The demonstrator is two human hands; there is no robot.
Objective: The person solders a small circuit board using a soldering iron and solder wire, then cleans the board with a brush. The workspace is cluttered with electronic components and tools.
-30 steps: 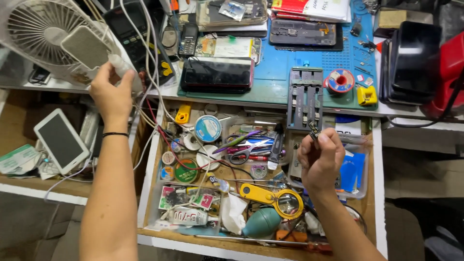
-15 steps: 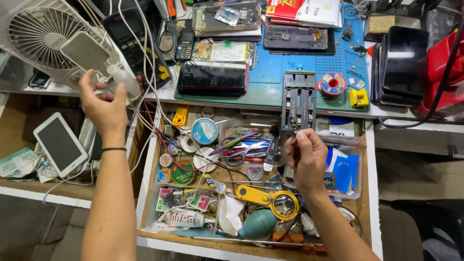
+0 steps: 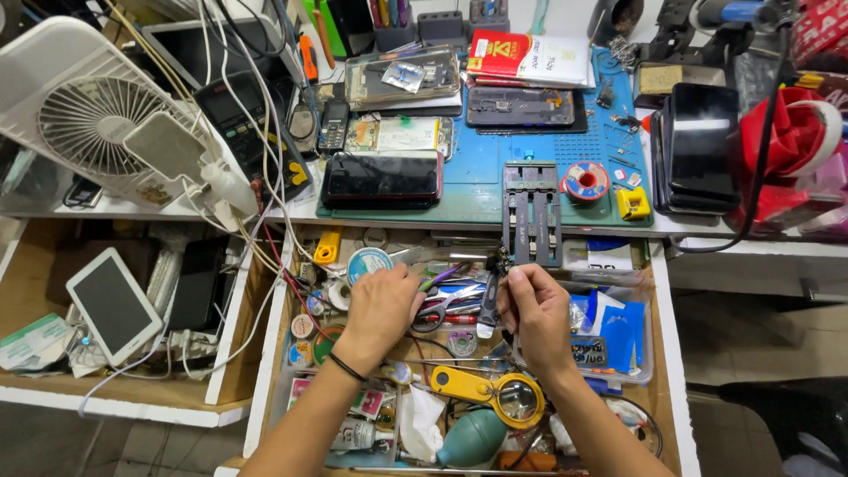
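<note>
Open wooden drawer [image 3: 668, 353] is cluttered with tools; grey clamp fixture [image 3: 532, 212] sits at 12 o'clock. Your left hand [image 3: 382, 305] rests curled among scissors [image 3: 446, 305], grip undeterminable. Your right hand [image 3: 533, 311] pinches a small dark part [image 3: 500, 262]. Keep it steady, clear of clutter.

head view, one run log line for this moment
left hand: over drawer | right hand: pinching small dark tool | magnifier: below hands
</note>
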